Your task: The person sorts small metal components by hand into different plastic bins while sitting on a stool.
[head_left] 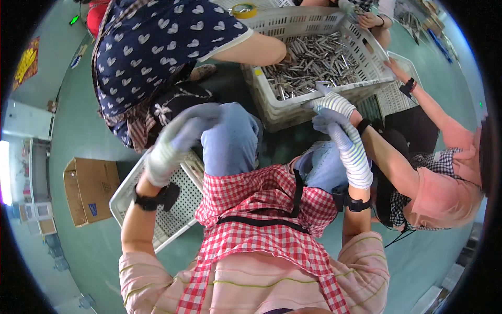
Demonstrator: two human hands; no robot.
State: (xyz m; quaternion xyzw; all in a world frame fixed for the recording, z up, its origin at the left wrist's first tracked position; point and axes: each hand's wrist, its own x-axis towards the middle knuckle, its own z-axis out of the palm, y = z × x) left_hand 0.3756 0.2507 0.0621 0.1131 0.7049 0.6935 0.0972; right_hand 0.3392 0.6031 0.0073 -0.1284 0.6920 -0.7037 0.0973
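Observation:
My left hand, in a pale glove with grey fingers, is raised over a white plastic basket, beside my left knee. Motion blurs it, but its fingers stretch rightward with the thumb apart, and no object shows in it. My right hand, in a striped glove with grey fingers, hovers above my right knee, just below the near rim of a large white crate. Its fingers look loosely parted, with nothing visible between them. Slim silvery metal pieces fill the crate in a loose heap.
A person in a heart-print top reaches into the crate from the left. At the right, a person in pink has a striped-gloved hand at the rim, close to mine. Yellow tape rests behind; a cardboard box stands left.

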